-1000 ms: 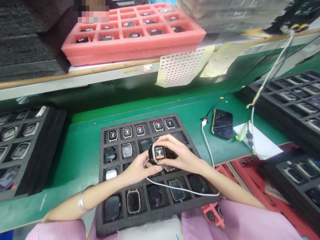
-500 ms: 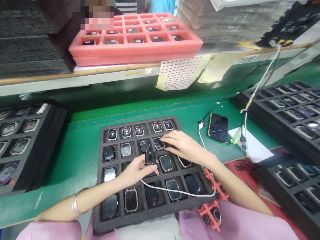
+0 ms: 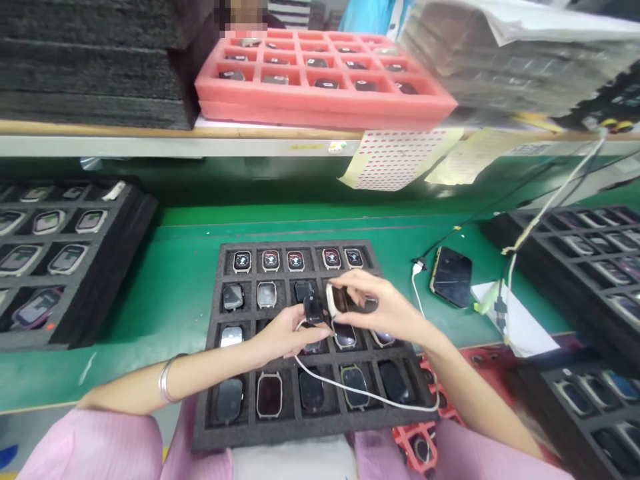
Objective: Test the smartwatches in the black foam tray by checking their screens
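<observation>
My right hand (image 3: 387, 303) grips a smartwatch (image 3: 339, 300) without a strap by its edges, tilted up just above the black foam tray (image 3: 250, 437). Close to its left, my left hand (image 3: 285, 331) is closed on a small black charger (image 3: 313, 309) with a white cable (image 3: 370, 399) looping away to the right. A narrow gap seems to lie between charger and watch. More watches fill the tray's compartments; those in the far row, such as one watch (image 3: 243, 261), have lit dials. Nearer ones have dark screens, among them one with a silver frame (image 3: 269, 395).
Stacked foam trays of watches stand at left (image 3: 115, 257) and right (image 3: 545, 257). A phone (image 3: 451, 277) and white paper (image 3: 530, 327) lie right of the tray. Above, a shelf edge (image 3: 275, 145) carries a pink foam tray (image 3: 325, 110). Cables (image 3: 537, 223) hang at right.
My right hand has lifted the watch out of its compartment and brought it toward the charger. My left hand has turned the charger toward the watch. The view has shifted left.
</observation>
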Tool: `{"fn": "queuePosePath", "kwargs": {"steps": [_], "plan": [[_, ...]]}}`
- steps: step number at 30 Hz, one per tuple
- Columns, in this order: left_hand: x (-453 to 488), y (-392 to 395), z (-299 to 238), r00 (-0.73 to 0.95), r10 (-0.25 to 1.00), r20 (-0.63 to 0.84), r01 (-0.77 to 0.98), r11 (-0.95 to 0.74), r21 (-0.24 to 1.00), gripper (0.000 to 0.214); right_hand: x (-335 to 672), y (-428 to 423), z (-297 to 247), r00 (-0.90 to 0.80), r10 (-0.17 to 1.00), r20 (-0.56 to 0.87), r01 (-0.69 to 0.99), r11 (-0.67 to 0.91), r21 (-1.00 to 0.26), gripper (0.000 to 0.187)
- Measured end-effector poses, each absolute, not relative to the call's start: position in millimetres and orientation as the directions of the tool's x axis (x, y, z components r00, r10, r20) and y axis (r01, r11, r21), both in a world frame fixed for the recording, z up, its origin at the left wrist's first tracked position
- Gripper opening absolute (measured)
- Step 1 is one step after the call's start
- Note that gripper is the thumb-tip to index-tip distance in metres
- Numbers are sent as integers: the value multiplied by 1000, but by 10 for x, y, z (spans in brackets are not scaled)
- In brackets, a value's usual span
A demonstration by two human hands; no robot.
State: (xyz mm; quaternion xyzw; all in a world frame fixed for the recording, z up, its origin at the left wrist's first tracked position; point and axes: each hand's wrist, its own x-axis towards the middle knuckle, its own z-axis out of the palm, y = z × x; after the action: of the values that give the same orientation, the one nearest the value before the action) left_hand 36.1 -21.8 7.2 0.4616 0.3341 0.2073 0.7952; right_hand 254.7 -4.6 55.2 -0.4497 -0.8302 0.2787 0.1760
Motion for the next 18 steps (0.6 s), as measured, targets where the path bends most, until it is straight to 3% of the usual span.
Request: {"fn": "queuePosePath", "kwargs": {"steps": [2, 4, 7, 18], "plan": [[355, -211, 47, 696, 638, -329, -23, 479, 878, 35, 2464, -156, 551, -576, 817, 36, 561, 426, -710, 45], [354, -208, 2, 703, 643, -305, -46, 469, 882, 38, 2391, -220, 515, -611, 791, 22, 540, 437, -720, 45], [358, -208, -79, 706, 655, -270, -73, 447, 892, 47, 2333, -228, 468, -630, 776, 39, 558, 487, -672, 46], [376, -220, -93, 705, 680, -204, -75, 357, 931, 42, 2275, -248, 491, -656, 751, 73, 633, 601, -488, 42]]}}
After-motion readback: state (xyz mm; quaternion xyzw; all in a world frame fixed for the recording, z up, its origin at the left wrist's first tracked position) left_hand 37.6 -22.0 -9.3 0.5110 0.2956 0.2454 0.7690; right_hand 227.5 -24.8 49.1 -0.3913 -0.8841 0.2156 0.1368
